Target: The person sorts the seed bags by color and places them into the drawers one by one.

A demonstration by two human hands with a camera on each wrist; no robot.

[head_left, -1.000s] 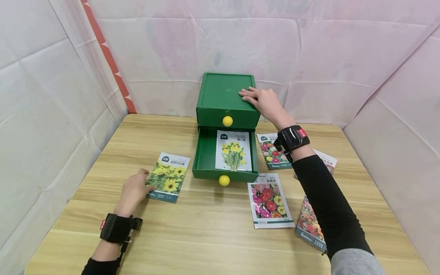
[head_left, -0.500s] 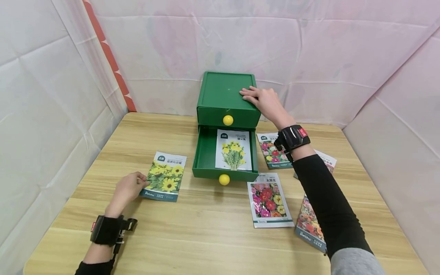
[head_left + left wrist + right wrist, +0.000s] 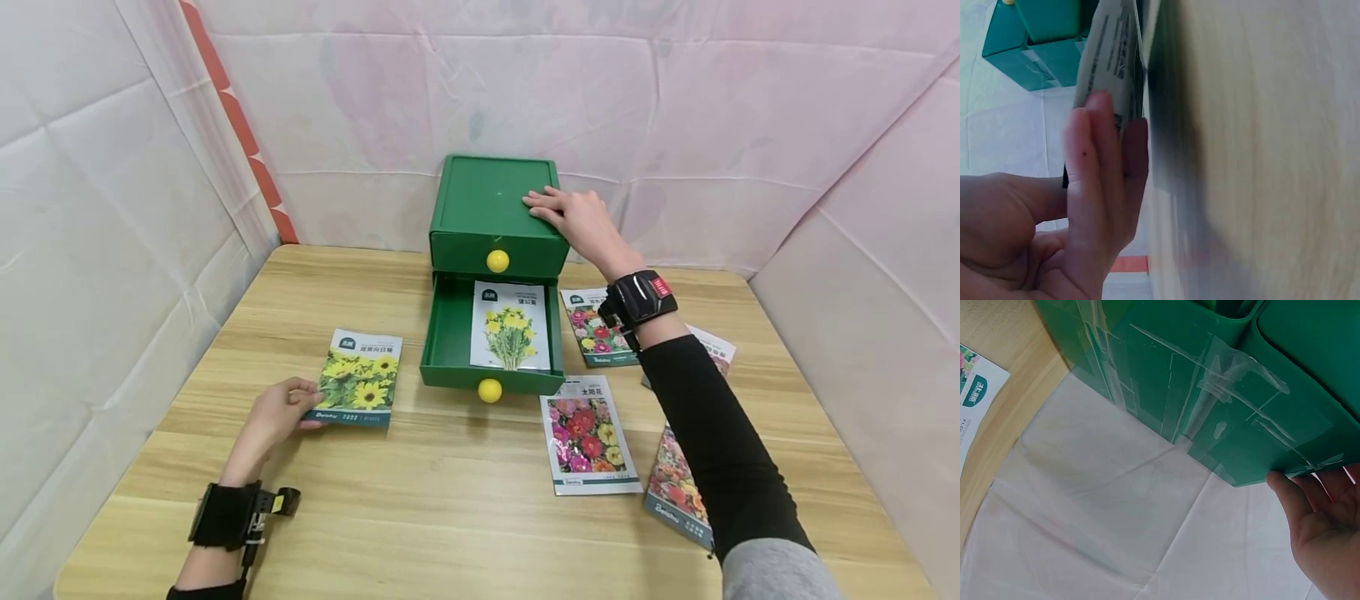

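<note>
The sunflower seed packet (image 3: pixel 358 379) lies at the near left of the wooden table (image 3: pixel 465 500), its lower-left corner pinched between thumb and curled fingers of the left hand (image 3: pixel 273 417); the wrist view shows the flat, glossy paper peeling up off the wood. The step looks like lifting it; next would call for a firmer hold and a carry rightward beyond the fingertips to the open lower drawer (image 3: pixel 450 333), where a yellow-flower packet (image 3: pixel 510 327) already lies. Farther off, the right hand (image 3: pixel 573 223) rests with straight fingers on the smooth green plastic drawer box (image 3: pixel 487 200), steadying it.
</note>
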